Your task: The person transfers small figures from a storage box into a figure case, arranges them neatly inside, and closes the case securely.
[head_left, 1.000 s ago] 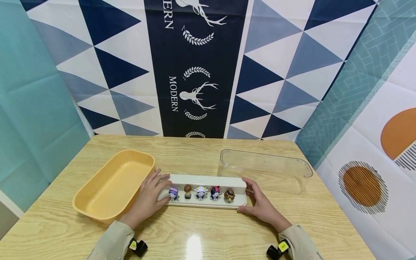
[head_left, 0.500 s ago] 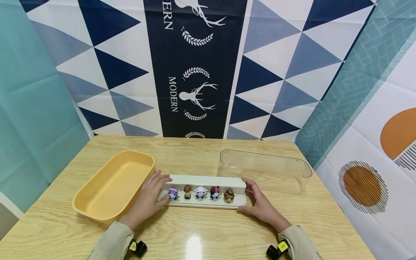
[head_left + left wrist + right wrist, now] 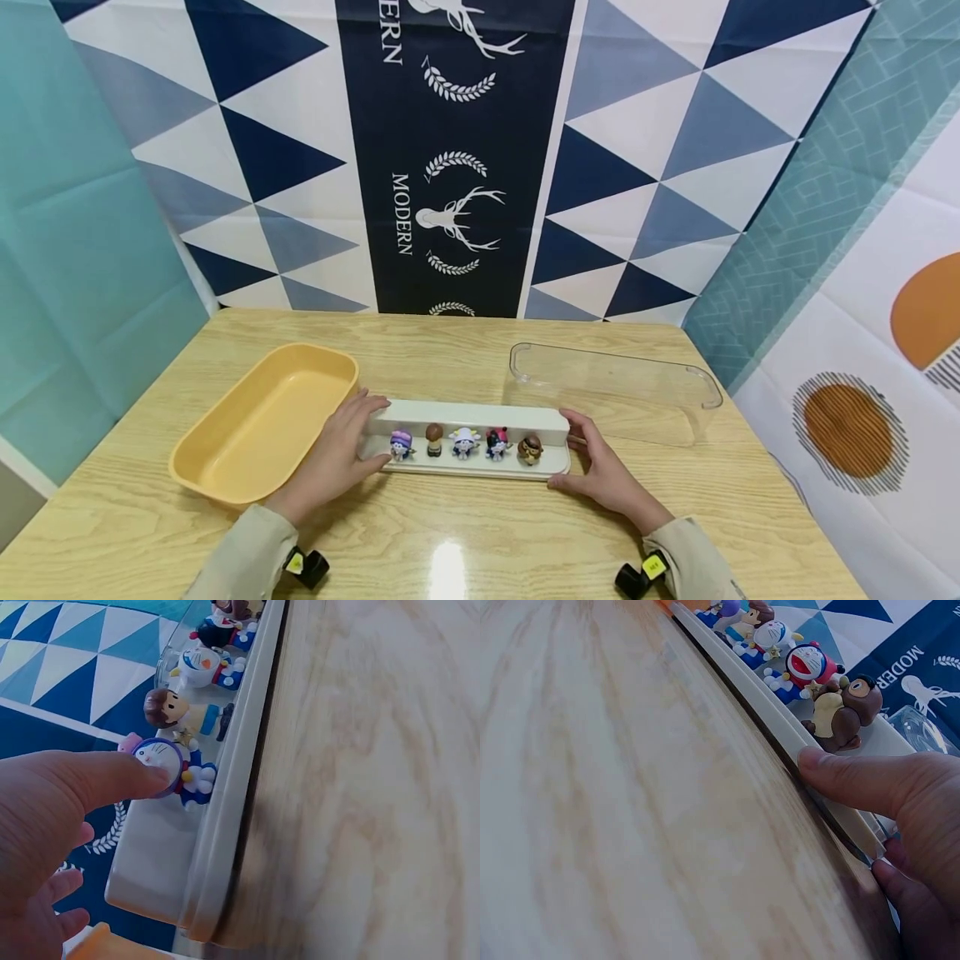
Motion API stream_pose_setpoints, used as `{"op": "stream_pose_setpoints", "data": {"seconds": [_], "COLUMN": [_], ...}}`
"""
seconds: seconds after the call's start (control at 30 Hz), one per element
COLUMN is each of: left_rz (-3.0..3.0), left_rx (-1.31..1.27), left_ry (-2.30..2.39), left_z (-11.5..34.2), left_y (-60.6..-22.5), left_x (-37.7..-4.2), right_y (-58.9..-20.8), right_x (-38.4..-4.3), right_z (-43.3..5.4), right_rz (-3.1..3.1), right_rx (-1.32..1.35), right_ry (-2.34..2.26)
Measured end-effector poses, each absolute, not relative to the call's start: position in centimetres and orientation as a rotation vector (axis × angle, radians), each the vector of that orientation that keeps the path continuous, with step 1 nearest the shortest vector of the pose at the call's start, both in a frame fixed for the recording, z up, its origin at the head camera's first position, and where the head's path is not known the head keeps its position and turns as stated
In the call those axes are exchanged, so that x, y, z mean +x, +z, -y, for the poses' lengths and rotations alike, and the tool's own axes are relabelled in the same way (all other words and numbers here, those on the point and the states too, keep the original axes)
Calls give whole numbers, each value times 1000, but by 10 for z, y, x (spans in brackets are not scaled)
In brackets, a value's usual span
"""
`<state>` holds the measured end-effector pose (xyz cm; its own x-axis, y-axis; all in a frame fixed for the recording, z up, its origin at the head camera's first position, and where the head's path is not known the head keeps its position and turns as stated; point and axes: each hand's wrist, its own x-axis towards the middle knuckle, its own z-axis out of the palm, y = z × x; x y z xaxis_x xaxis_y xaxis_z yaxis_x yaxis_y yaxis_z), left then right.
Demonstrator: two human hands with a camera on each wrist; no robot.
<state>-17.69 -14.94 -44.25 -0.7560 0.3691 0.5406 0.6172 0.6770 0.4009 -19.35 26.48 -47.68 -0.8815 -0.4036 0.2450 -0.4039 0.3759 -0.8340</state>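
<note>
A long white display base [image 3: 480, 414] with a raised back step lies mid-table. Several small toy figurines stand in a row along it: one with a purple hat [image 3: 401, 444], a brown-haired boy [image 3: 434, 439], a white horned one [image 3: 465, 442], a red-and-black-hooded one [image 3: 497, 443] and a brown round one [image 3: 529, 449]. My left hand [image 3: 333, 450] is at the base's left end, fingers spread. In the left wrist view its thumb [image 3: 120, 778] overlaps the purple-hatted figurine's face; contact is unclear. My right hand [image 3: 604, 472] grips the right end, thumb [image 3: 847, 776] on the front edge.
A yellow plastic tub [image 3: 183, 479] stands to the left, close by my left forearm. Behind the base on the right is a clear plastic cover [image 3: 615, 392]. The wooden table [image 3: 510, 550] ends at a patterned cloth backdrop [image 3: 450, 275].
My left hand has shifted slightly left, its fingers drawing back from the base's end. The right hand, the base and the figurines look unmoved.
</note>
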Motion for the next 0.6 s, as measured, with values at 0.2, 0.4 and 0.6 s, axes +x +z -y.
{"op": "stream_pose_setpoints", "data": {"seconds": [0.2, 0.4, 0.6], "left_rz": [2506, 2555, 2542], "left_rx": [-798, -866, -1004], "left_ry": [-819, -747, -649], "left_z": [150, 145, 136], "left_y": [-431, -409, -384], "left_x": [-177, -180, -192], "right_y": [-477, -478, -478], "right_x": [-194, -194, -194], "right_z": [-266, -266, -265], "right_rz": [2603, 2596, 2586], "right_rx": [767, 770, 777], "right_ry": [1584, 1578, 1590]}}
